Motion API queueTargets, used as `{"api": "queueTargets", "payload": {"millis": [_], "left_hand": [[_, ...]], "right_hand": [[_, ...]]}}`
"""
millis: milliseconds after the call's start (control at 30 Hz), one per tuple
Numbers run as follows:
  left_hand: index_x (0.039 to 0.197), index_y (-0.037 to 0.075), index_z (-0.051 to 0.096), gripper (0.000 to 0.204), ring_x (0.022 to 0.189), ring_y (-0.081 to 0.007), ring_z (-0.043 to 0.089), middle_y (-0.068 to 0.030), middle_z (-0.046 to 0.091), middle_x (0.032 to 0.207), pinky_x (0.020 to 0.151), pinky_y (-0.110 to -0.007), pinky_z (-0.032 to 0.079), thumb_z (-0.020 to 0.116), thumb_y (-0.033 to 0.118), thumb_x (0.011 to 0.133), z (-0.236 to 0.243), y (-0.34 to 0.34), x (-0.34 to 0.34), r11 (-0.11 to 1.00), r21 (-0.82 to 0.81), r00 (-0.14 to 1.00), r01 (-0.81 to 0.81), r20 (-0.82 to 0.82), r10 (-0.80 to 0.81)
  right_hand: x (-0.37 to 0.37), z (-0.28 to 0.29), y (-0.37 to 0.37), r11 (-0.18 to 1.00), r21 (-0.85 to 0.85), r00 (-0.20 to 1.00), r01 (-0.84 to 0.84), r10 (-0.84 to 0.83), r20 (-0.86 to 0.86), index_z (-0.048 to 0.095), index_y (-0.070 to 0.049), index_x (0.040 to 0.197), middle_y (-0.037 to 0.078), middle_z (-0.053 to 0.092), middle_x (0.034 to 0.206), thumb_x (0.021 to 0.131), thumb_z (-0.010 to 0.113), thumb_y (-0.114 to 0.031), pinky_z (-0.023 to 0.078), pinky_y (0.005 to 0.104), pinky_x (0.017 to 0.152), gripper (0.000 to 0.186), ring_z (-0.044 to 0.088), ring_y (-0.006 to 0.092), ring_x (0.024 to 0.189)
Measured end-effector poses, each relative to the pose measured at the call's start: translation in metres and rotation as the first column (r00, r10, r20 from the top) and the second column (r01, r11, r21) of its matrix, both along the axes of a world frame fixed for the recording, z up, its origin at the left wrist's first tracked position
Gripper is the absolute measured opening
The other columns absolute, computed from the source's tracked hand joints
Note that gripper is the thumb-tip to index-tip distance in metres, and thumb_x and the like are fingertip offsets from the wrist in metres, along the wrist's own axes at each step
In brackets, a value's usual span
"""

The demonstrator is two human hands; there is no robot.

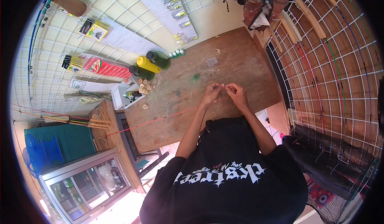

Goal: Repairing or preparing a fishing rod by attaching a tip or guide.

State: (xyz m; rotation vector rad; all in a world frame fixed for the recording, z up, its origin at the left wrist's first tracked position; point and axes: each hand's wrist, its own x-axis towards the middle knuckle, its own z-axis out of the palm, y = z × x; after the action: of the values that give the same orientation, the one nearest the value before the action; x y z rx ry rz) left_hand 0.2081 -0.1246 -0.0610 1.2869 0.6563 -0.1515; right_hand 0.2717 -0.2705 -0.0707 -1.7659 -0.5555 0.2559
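My left hand (212, 94) and my right hand (237, 96) are close together above the wooden table (236, 56), thumbs and fingertips pinched. Whatever is between the fingertips is too fine to make out. A thin red rod (160, 119) runs from the left side across the table and meets my left forearm, where its end is hidden. Just beyond my left hand lies a small green tangle (195, 77), like thread. Farther back sits a small clear plastic packet (212, 61).
At the back left stand a yellow bottle (148, 65) and two dark green bottles. Several wooden spools (145, 86) lie beside a white box (119, 97). Wire grid racks flank the table, with fishing rods (313, 74) hanging on the right. A glass-fronted cabinet (86, 184) stands at lower left.
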Motion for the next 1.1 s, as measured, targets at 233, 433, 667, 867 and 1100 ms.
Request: {"api": "queueTargets", "payload": {"millis": [233, 433, 667, 867, 1100], "left_hand": [[0.084, 0.003, 0.054, 0.021, 0.039, -0.0065, 0.036, 0.0002, 0.049, 0.055, 0.037, -0.027, 0.028, 0.061, 0.022, 0.089, -0.009, -0.002, 0.002, 0.958, 0.284, 0.991, -0.039, 0.131, 0.001], [0.083, 0.001, 0.052, 0.021, 0.048, -0.0091, 0.050, -0.0018, 0.053, 0.059, 0.045, -0.028, 0.040, 0.059, 0.020, 0.090, 0.002, 0.000, 0.008, 0.912, 0.406, 0.978, -0.061, 0.208, -0.027], [0.086, -0.003, 0.050, 0.022, 0.059, -0.0165, 0.064, -0.0130, 0.062, 0.080, 0.049, -0.027, 0.054, 0.056, 0.018, 0.092, 0.015, 0.010, 0.012, 0.959, 0.259, 0.973, -0.113, 0.224, 0.055], [0.093, -0.004, 0.050, 0.025, 0.058, -0.0161, 0.064, -0.0138, 0.062, 0.081, 0.049, -0.026, 0.054, 0.054, 0.020, 0.093, 0.018, 0.013, 0.013, 0.988, 0.151, 0.990, -0.028, 0.139, 0.006], [0.098, -0.004, 0.050, 0.028, 0.057, -0.0160, 0.063, -0.0148, 0.064, 0.083, 0.049, -0.026, 0.054, 0.053, 0.023, 0.094, 0.015, 0.006, 0.006, 0.994, 0.106, 0.993, -0.041, 0.119, 0.029]], "right_hand": [[0.000, 0.004, 0.000, 1.000, 0.011, 1.000, -0.020, 0.020, -0.005, 0.066, -0.001, 0.088, 0.003, 0.063, 0.070, 0.079, 0.069, -0.008, 0.038, 0.0226, 0.051, 0.012, 0.047, 0.0056, 0.057], [0.002, 0.004, -0.002, 1.000, 0.028, 0.999, -0.008, 0.010, -0.045, 0.067, -0.003, 0.088, 0.000, 0.059, 0.065, 0.079, 0.069, -0.009, 0.037, 0.0227, 0.050, 0.011, 0.045, 0.0051, 0.055], [0.004, -0.001, -0.002, 0.999, 0.044, 0.994, -0.002, 0.007, -0.108, 0.065, -0.003, 0.085, -0.004, 0.054, 0.061, 0.078, 0.068, -0.009, 0.034, 0.0209, 0.048, 0.009, 0.043, 0.0027, 0.054], [0.004, -0.003, -0.001, 0.998, 0.066, 0.989, 0.017, -0.007, -0.145, 0.065, -0.003, 0.084, -0.005, 0.055, 0.061, 0.079, 0.068, -0.010, 0.035, 0.0201, 0.049, 0.009, 0.044, 0.0017, 0.055], [0.004, 0.000, -0.003, 0.998, 0.051, 0.989, 0.035, -0.027, -0.146, 0.064, -0.003, 0.083, -0.004, 0.055, 0.062, 0.080, 0.067, -0.011, 0.037, 0.0208, 0.051, 0.009, 0.045, 0.0024, 0.057]]}}
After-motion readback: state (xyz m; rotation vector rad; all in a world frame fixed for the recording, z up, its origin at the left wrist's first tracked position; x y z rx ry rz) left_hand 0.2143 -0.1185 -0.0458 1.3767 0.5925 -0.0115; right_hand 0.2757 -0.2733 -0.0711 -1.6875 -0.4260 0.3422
